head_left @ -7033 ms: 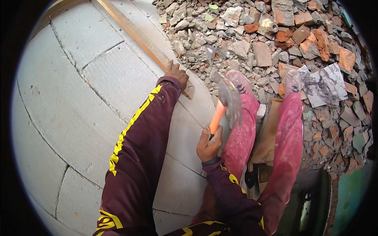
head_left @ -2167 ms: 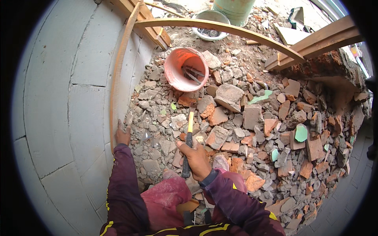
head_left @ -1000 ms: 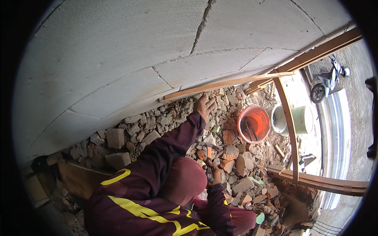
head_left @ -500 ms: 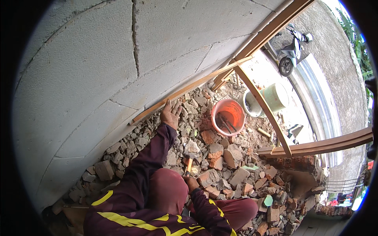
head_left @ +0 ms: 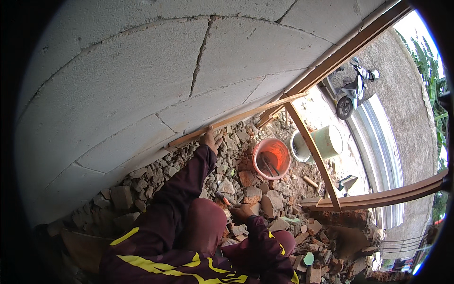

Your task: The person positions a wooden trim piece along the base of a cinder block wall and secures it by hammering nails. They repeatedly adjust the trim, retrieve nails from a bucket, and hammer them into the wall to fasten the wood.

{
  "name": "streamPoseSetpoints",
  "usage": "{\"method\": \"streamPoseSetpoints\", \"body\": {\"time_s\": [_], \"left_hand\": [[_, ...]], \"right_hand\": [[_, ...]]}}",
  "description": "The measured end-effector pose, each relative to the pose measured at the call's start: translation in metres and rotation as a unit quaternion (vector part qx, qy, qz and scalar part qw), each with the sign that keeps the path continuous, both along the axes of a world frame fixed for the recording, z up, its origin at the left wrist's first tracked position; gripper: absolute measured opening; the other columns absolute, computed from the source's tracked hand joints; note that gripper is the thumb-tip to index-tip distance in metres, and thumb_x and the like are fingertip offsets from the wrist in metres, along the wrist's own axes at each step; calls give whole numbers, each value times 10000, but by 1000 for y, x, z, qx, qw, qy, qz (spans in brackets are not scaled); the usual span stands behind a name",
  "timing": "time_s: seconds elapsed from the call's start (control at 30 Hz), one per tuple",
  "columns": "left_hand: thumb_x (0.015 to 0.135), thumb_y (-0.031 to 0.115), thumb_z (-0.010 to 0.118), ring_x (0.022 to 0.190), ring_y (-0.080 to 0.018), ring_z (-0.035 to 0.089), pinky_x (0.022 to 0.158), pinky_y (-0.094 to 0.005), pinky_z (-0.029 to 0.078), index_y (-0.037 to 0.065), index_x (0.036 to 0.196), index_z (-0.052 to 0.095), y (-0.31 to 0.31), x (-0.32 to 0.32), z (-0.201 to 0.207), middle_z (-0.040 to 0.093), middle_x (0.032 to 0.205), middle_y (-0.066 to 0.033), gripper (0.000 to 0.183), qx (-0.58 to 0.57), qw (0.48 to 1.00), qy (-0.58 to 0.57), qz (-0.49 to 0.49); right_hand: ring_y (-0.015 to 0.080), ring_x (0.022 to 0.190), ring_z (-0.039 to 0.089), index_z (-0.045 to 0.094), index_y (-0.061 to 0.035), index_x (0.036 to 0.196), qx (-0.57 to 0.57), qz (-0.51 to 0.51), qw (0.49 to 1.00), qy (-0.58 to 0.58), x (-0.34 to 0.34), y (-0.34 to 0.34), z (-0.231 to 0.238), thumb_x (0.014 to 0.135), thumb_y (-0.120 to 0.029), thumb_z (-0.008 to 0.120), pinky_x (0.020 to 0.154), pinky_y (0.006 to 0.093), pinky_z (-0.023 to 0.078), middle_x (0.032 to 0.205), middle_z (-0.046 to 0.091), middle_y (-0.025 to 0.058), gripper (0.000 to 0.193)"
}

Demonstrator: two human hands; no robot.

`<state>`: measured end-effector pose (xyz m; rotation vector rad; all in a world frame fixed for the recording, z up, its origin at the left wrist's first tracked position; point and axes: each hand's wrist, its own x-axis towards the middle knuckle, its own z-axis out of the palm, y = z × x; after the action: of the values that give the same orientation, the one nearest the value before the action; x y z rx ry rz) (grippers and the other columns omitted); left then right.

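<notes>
My left hand (head_left: 210, 139) reaches forward to a long thin wooden batten (head_left: 236, 117) that runs along the foot of the block wall. Its fingertips touch the batten's lower edge, with the thumb spread apart from them. Beside my right knee, my right hand (head_left: 242, 213) is closed round the handle of a hammer (head_left: 226, 200). The hammer's head, small and partly lost among the rubble, points toward the wall. Broken bricks and stones (head_left: 252, 194) lie under and around both hands.
An orange bucket (head_left: 256, 162) with tools inside stands ahead, and a pale green bucket (head_left: 331, 142) lies tipped beside it. A slanting wooden brace (head_left: 312, 146) joins the wooden post (head_left: 350, 47) to a lower timber (head_left: 392, 195). The grey block wall (head_left: 142, 80) rises at left. A scooter (head_left: 350, 94) stands outside.
My left hand has moved up against the batten from the open, palm-up pose beside it. My right hand has shifted right and forward with the hammer. The whole view has tilted slightly.
</notes>
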<state>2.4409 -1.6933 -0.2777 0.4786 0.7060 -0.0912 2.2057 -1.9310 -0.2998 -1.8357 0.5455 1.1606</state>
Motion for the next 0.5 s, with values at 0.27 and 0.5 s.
{"method": "streamPoseSetpoints", "body": {"time_s": [0.27, 0.5], "left_hand": [[959, 468, 561, 1334, -350, 399, 1107, -444, 386, 80, 1489, 248, 0, 5, 4, 303, 1503, -193, 727, 42, 999, -2, -19], [938, 501, 582, 1368, -339, 355, 1126, -430, 350, 43, 1477, 267, 7, 10, -16, 291, 1518, -168, 774, 17, 1000, -6, -8]], "right_hand": [[204, 561, 585, 671, 1, 892, 1, 434, 864, -254, 24, -3, 8, 871, -233, 648, 520, 363, 450, 670, 594, 82, 235], [372, 965, 667, 675, 11, 1054, -138, 341, 922, -118, 29, 26, 28, 891, -429, 526, 822, 446, 509, 1010, 678, 249, 492]]}}
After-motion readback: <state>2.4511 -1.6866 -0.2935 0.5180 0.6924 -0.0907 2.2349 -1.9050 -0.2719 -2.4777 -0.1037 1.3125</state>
